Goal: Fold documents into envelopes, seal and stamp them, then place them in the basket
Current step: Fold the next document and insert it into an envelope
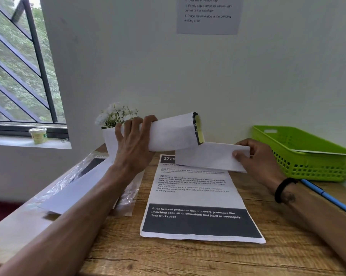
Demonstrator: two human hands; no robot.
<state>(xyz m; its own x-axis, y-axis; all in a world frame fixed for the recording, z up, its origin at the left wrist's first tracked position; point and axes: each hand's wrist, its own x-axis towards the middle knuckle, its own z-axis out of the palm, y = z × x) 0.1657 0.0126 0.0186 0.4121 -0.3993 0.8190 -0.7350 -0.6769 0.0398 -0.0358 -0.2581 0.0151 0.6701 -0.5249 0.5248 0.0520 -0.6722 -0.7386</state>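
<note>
Lime-green perforated plastic basket (299, 156) at far right of the wooden desk (188, 259), a flat white sheet inside it. Left hand (133, 144) has fingers (137, 122) curled round a folded white document (172, 131), lifted above the desk. Right hand (255, 156) pinches a white paper envelope (210, 156) just below and right of it. Printed instruction sheet (196, 198) lies beneath. Blue pen (327, 196) near the basket; clear plastic sleeve (84, 186) left; white flowers (116, 114) behind.
</note>
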